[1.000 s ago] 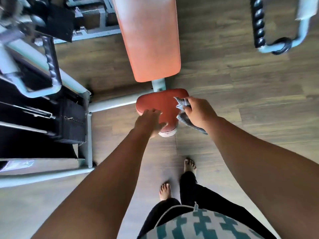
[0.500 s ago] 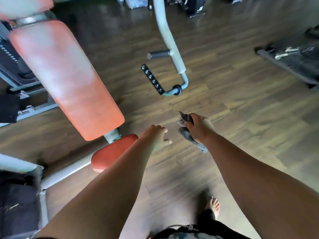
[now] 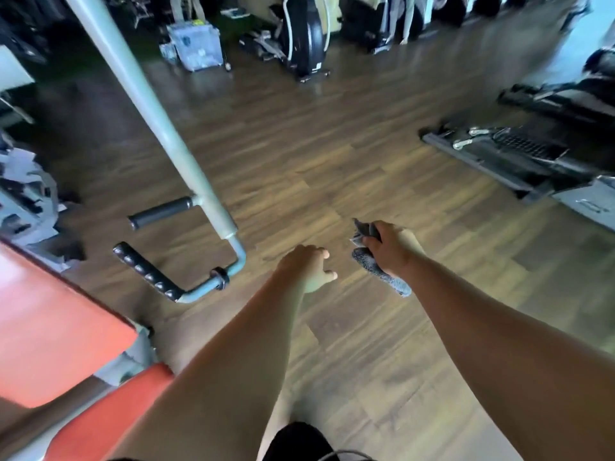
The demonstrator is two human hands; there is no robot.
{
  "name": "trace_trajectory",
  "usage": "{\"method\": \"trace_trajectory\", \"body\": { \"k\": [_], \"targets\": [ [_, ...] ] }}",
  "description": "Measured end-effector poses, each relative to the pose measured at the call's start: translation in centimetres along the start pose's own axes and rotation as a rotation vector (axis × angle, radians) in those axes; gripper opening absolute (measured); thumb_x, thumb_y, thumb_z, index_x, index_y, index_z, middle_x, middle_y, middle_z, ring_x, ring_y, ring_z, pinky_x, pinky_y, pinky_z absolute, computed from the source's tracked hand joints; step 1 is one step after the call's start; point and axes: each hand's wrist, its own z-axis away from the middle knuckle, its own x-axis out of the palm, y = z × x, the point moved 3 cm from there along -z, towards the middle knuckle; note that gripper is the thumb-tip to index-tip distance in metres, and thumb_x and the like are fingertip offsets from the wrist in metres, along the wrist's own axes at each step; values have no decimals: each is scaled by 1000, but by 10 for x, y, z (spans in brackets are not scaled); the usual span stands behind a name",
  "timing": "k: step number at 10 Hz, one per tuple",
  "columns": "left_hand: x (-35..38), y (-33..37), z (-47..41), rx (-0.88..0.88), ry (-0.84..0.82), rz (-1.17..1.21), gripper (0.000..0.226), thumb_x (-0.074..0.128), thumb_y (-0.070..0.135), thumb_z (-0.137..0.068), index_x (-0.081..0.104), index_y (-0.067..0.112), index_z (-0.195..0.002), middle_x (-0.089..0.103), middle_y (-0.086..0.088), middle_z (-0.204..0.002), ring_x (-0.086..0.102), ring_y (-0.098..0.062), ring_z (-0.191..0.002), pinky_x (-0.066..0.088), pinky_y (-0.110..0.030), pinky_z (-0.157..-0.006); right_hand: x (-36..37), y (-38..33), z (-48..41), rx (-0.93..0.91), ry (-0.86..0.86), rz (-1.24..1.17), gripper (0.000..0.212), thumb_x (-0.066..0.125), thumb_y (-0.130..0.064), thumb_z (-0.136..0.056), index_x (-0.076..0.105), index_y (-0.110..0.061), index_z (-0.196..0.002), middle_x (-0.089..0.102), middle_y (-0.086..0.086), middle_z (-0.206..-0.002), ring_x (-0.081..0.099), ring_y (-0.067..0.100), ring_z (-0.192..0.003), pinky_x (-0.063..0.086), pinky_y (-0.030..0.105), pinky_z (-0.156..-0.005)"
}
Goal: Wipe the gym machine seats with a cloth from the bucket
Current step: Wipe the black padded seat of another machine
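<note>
My right hand [image 3: 391, 247] is closed around a grey cloth [image 3: 379, 269], which hangs below the fist over bare wooden floor. To its left my left hand [image 3: 307, 266] hovers with nothing in it, fingers loosely apart. The machine's orange seat [image 3: 109, 414] lies at the bottom left, partly hidden behind my left forearm. Its orange backrest [image 3: 50, 327] sits at the left edge. Both hands are off the seat, well to its right. No bucket is in view.
A grey machine arm [image 3: 159, 128] with black handles [image 3: 146, 272] hangs down just left of my left hand. A treadmill [image 3: 519, 154] lies at the right. More exercise machines [image 3: 304, 34] and a plastic crate [image 3: 196, 44] stand along the far side.
My view has swung up and to the right, away from the seat. Both hands left the seat; the right hand carried the cloth off it and out over the floor.
</note>
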Motion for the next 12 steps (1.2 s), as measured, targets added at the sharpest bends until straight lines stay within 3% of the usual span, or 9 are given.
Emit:
{"method": "trace_trajectory", "body": {
  "k": [2, 3, 5, 6, 7, 8, 9, 11, 12],
  "targets": [
    [-43, -18, -126, -95, 13, 30, 57, 64, 54, -88, 58, 25, -136, 59, -3, -136, 56, -29, -124, 50, -40, -98, -8, -2, -131, -25, -27, -42, 16, 59, -33, -97, 62, -17, -98, 64, 7, -94, 52, 23, -80, 31, 27, -57],
    [-63, -64, -220, -225, -8, 150, 53, 59, 58, -88, 60, 30, -133, 62, 5, -133, 59, -23, -118, 49, -37, -90, -4, -20, -218, -45, -31, -37, 19, 58, -32, -98, 64, -15, -105, 58, 2, -91, 52, 23, -82, 33, 27, -64],
    [-77, -142, -373, -259, 81, 59, 68, 52, 77, -71, 56, 42, -130, 62, 14, -127, 56, -18, -115, 53, -43, -93, 0, -47, -359, -82, -63, -39, 23, 56, -33, -98, 64, -16, -110, 63, 5, -96, 54, 25, -83, 38, 29, -71],
    [-113, -153, -400, -307, 35, 99, 58, 57, 68, -79, 58, 38, -129, 62, 9, -131, 59, -22, -117, 53, -43, -93, 4, -58, -416, -120, -82, -20, 24, 55, -34, -98, 64, -17, -113, 68, 7, -102, 57, 27, -85, 42, 31, -71],
    [-170, -168, -434, -348, 23, 156, 54, 59, 55, -90, 56, 28, -138, 57, -1, -140, 54, -27, -127, 49, -41, -98, 11, -79, -509, -225, -132, -6, 24, 54, -31, -100, 64, -13, -112, 70, 10, -108, 61, 28, -92, 35, 28, -69],
    [-206, -181, -457, -349, 86, 132, 60, 60, 55, -92, 51, 27, -144, 53, -3, -146, 45, -28, -136, 42, -41, -105, 13, -101, -569, -313, -165, 8, 22, 54, -26, -100, 66, -11, -112, 71, 6, -108, 63, 25, -97, 31, 25, -70],
    [-238, -207, -481, -426, 120, 124, 61, 59, 55, -93, 47, 28, -147, 49, -2, -150, 40, -27, -140, 38, -40, -109, 26, -139, -646, -402, -209, 33, 23, 55, -24, -98, 69, -12, -113, 73, 12, -114, 67, 32, -106, 39, 27, -74],
    [-278, -308, -512, -634, 174, 198, 62, 59, 56, -92, 48, 28, -146, 51, -5, -147, 40, -29, -139, 41, -43, -110, 89, -236, -743, -581, -358, 41, 21, 55, -29, -96, 67, -18, -108, 75, 10, -109, 69, 33, -101, 53, 37, -84],
    [-286, -353, -519, -688, 195, 209, 63, 59, 57, -92, 47, 28, -147, 51, -6, -148, 40, -30, -139, 40, -44, -112, 117, -275, -768, -650, -374, 42, 19, 56, -28, -97, 66, -17, -108, 74, 11, -107, 67, 34, -100, 49, 35, -79]
  ]
}}
